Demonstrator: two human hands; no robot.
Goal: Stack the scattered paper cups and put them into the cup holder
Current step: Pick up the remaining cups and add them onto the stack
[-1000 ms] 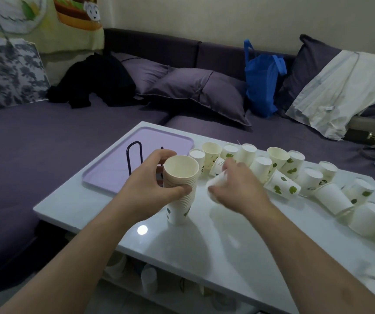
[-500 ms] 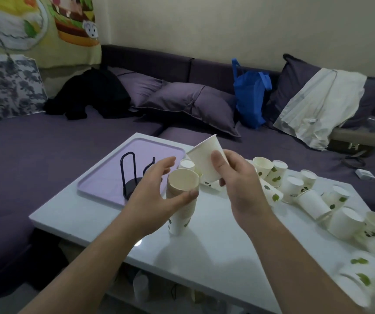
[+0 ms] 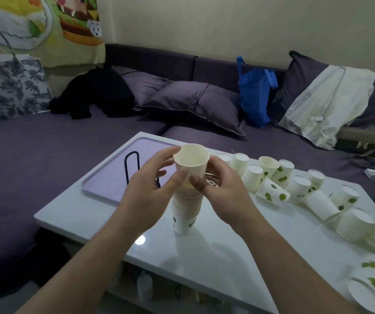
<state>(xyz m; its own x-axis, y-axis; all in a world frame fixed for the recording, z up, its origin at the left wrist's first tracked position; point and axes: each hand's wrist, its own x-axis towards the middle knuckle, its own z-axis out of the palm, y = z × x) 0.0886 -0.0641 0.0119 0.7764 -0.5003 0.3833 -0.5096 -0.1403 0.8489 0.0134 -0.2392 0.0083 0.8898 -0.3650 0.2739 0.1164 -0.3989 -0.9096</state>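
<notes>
White glossy surface (image 3: 204, 252), low, set before a purple sofa (image 3: 46, 155); items listed near to far.

Item 1. Loose paper cups (image 3: 318, 193), white with green leaf prints, lying in a curved band along the right side of the surface from the near right corner to the far middle. Most lie on their sides or stand upside down; several touch one another.

Item 2. Cup stack (image 3: 186, 207), upright at mid-surface, base on the surface, rims showing as close rings along its upper part.

Item 3. Top cup (image 3: 191, 160), mouth up, held over the head of the stack with its base at or in the stack's mouth; how far seated cannot be told.

Item 4. Left hand (image 3: 150, 189), grip clamped on the top cup, thumb on the near wall, fingers curled round the left side near the rim.

Item 5. Right hand (image 3: 222, 191), grip pinching the same cup from the right, thumb on the near wall beside the left thumb.

Item 6. Cup holder (image 3: 132, 168), black wire, upright loop visible; base hidden behind the left hand. It stands on a lilac tray (image 3: 114, 177) at the far left of the surface, just left of the stack.

Item 7. Sofa contents: purple cushions (image 3: 193, 103), black garment (image 3: 95, 91), blue bag (image 3: 254, 96), pale cloth (image 3: 324, 105) draped over a cushion at far right.
</notes>
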